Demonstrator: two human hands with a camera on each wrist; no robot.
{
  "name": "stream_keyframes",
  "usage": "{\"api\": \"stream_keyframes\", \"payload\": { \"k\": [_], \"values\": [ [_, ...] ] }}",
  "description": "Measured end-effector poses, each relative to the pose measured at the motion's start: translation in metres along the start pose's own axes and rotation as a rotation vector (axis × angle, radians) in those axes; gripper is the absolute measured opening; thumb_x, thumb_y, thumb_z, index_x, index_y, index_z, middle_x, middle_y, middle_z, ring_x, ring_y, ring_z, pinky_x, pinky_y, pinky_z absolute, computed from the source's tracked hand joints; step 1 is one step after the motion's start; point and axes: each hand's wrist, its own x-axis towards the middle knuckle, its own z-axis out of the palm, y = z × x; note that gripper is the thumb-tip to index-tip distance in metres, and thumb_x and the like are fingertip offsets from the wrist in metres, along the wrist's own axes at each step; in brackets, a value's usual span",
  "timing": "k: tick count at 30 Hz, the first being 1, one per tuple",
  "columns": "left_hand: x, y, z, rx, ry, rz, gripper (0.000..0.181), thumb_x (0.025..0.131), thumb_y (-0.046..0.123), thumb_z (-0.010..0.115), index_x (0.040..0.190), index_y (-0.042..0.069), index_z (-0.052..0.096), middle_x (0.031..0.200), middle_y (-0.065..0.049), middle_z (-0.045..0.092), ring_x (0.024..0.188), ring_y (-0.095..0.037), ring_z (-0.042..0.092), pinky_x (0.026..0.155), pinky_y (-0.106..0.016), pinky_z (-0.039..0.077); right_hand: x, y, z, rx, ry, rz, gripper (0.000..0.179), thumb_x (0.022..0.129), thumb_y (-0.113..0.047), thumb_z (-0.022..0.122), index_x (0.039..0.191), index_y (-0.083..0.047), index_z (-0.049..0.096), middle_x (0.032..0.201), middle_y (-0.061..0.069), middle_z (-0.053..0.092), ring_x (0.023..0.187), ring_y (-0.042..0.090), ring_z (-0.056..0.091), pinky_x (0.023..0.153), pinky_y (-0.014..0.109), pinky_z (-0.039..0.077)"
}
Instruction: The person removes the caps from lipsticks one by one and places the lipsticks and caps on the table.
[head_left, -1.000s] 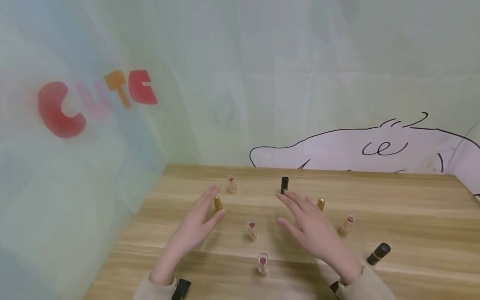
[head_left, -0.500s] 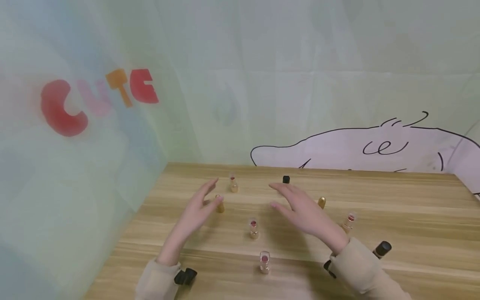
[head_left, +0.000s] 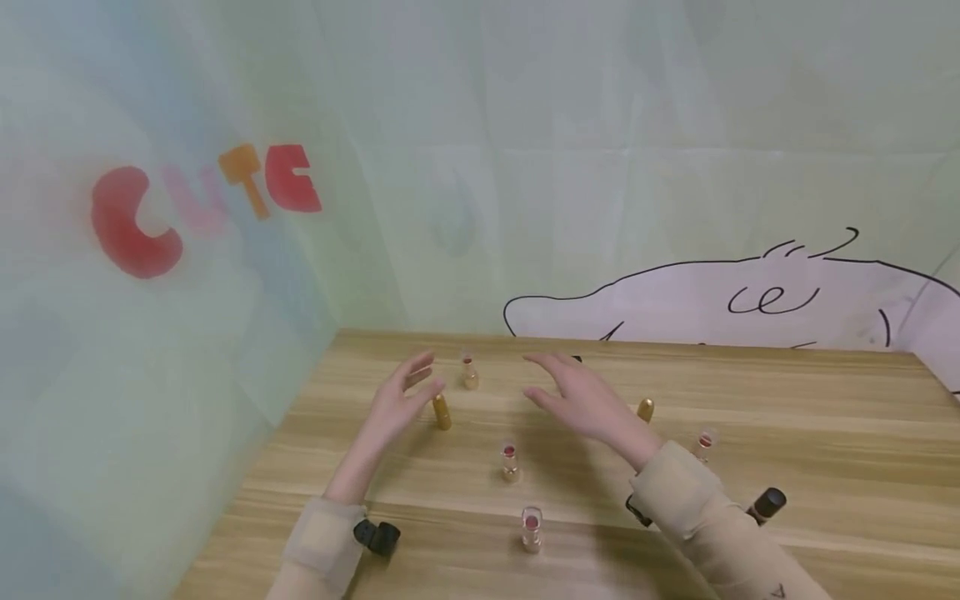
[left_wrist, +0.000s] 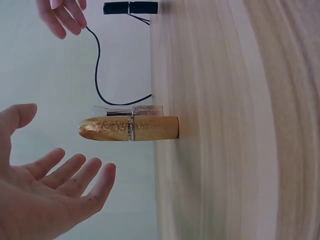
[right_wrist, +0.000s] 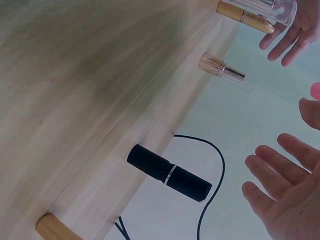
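Over the left of the table, my left hand [head_left: 396,406] hovers with loosely bent fingers and holds nothing. Nearest to it stands a gold lipstick [head_left: 442,414], apart from the fingers in the left wrist view. A clear-capped lipstick [head_left: 470,375] is behind that one. My right hand [head_left: 583,402], relaxed and holding nothing, is raised above the table's middle. It hides most of a black lipstick tube in the head view; the right wrist view shows this black tube [right_wrist: 170,172] upright and untouched. Two more clear-capped lipsticks [head_left: 510,464] [head_left: 532,532] stand between the forearms.
Right of the right hand are another gold lipstick [head_left: 646,409], a clear-capped lipstick [head_left: 703,445] and a black tube [head_left: 768,505], partly covered by the sleeve. The wooden table [head_left: 360,358] meets a printed cloth wall [head_left: 420,208] at its back and left.
My right hand has lifted and shifted left, so it covers more of the black tube. My left hand has risen slightly, its fingers now more bent. The lipsticks stay in place.
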Motion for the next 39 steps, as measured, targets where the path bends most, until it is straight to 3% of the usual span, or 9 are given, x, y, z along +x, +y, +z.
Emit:
{"api": "stream_keyframes", "payload": {
  "k": [8,12,18,23,30,35,39],
  "values": [
    [0.013,-0.007,-0.009,-0.103,-0.015,-0.055,0.068,0.089,0.028,0.068,0.147,0.017,0.034,0.153,-0.010,0.037,0.138,-0.032,0.040,0.106,-0.054,0.040,0.019,-0.005,0.000,0.054,-0.006,-0.043,0.056,0.094,-0.034,0.059,0.143,-0.011,0.043,0.147,0.011,0.047,0.135,0.031,0.044,0.111,0.049,0.036],
    [0.020,-0.008,-0.012,-0.131,-0.017,-0.052,0.064,0.090,0.023,0.066,0.146,0.013,0.036,0.151,-0.012,0.039,0.135,-0.032,0.044,0.108,-0.053,0.038,0.025,-0.005,0.001,0.041,-0.008,-0.045,0.055,0.094,-0.034,0.059,0.142,-0.011,0.044,0.147,0.009,0.047,0.137,0.030,0.043,0.113,0.048,0.034],
    [0.032,-0.013,-0.011,-0.094,-0.072,-0.061,0.064,0.089,0.022,0.067,0.145,0.011,0.038,0.151,-0.014,0.039,0.135,-0.035,0.043,0.108,-0.053,0.038,0.039,-0.005,0.006,0.018,-0.024,-0.051,0.053,0.093,-0.033,0.061,0.139,-0.011,0.048,0.144,0.012,0.049,0.134,0.031,0.047,0.110,0.049,0.038],
    [0.039,-0.017,-0.002,-0.049,-0.115,-0.088,0.064,0.088,0.023,0.068,0.144,0.011,0.040,0.150,-0.012,0.041,0.135,-0.036,0.043,0.105,-0.052,0.042,0.052,-0.007,0.009,0.010,-0.038,-0.069,0.051,0.093,-0.031,0.062,0.137,-0.009,0.050,0.142,0.012,0.051,0.132,0.031,0.048,0.109,0.048,0.039],
    [0.050,-0.016,0.013,-0.032,-0.115,-0.095,0.061,0.087,0.026,0.069,0.141,0.008,0.045,0.146,-0.013,0.047,0.130,-0.037,0.050,0.102,-0.049,0.045,0.069,-0.013,0.016,0.011,-0.063,-0.073,0.048,0.092,-0.028,0.063,0.135,-0.009,0.052,0.140,0.010,0.054,0.131,0.029,0.050,0.108,0.046,0.040],
    [0.056,-0.022,0.013,-0.051,-0.102,-0.127,0.057,0.087,0.027,0.068,0.138,0.009,0.049,0.143,-0.010,0.051,0.127,-0.035,0.052,0.100,-0.047,0.047,0.082,-0.019,0.024,0.022,-0.091,-0.090,0.048,0.093,-0.029,0.062,0.136,-0.009,0.051,0.141,0.010,0.053,0.132,0.028,0.048,0.110,0.045,0.039],
    [0.059,-0.029,0.011,-0.039,-0.127,-0.131,0.053,0.088,0.027,0.068,0.135,0.009,0.052,0.141,-0.011,0.053,0.126,-0.035,0.053,0.099,-0.045,0.048,0.089,-0.023,0.028,0.043,-0.115,-0.087,0.047,0.094,-0.027,0.061,0.136,-0.009,0.051,0.142,0.010,0.052,0.133,0.028,0.048,0.110,0.045,0.039]
  ]
}}
